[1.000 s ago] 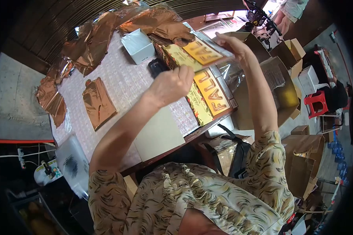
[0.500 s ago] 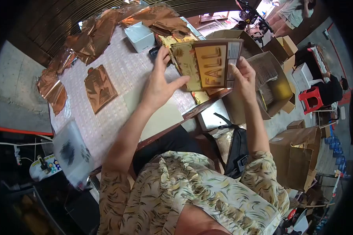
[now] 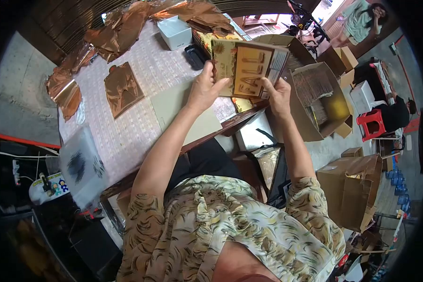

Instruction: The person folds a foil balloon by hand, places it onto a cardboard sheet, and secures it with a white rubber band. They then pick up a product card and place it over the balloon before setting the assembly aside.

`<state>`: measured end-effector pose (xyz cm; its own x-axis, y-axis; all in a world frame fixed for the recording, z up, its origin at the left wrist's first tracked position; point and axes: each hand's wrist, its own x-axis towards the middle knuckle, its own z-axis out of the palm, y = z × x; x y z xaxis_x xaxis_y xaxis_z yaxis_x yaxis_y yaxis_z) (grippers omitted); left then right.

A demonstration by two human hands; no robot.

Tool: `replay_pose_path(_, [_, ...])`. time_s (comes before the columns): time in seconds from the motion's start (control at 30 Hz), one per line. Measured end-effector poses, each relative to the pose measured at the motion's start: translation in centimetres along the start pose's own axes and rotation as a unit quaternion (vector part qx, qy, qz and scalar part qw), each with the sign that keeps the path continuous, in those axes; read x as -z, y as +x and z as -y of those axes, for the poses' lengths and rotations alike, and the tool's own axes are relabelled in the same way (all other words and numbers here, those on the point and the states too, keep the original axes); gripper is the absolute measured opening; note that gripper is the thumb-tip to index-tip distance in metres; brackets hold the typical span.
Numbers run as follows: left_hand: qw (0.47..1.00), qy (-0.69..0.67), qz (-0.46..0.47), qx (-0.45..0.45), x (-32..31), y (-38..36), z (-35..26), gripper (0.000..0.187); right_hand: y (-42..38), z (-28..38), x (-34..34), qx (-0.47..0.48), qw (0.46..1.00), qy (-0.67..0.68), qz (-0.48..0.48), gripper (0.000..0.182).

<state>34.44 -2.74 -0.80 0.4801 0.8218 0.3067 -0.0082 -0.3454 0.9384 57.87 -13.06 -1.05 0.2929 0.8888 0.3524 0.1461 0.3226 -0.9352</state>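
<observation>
- Left hand (image 3: 203, 89) and right hand (image 3: 278, 96), two in all, clamp opposite ends of one FALL package (image 3: 249, 68).
- Raised over the table (image 3: 131, 136), the package tilts, its long axis running left to right, its lettering reading upward.
- Beyond: one white box (image 3: 175, 34) beside one black tray (image 3: 195, 56).
- Farther left: one flat copper piece (image 3: 122, 89).

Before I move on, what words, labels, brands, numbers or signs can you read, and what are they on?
"FALL": large letters on the held package.
Script and fine print on that package: too small.
White box marking: too small.
Cartoon board lettering: blurred.
Nothing else legible.
</observation>
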Motion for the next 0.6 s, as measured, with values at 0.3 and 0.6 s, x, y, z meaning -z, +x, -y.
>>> replay_pose_path(0.3, [0.915,-0.335,0.159,0.157,2.9,-4.9,-8.5,0.047,-3.2,9.0,1.8,-0.222,0.97,0.099,-0.016,0.028])
replay_pose_path(0.6, [0.933,-0.241,0.16,0.212,-1.0,-7.9,-7.7,0.032,-9.2,10.5,3.4,-0.221,0.975,0.025,-0.012,0.03])
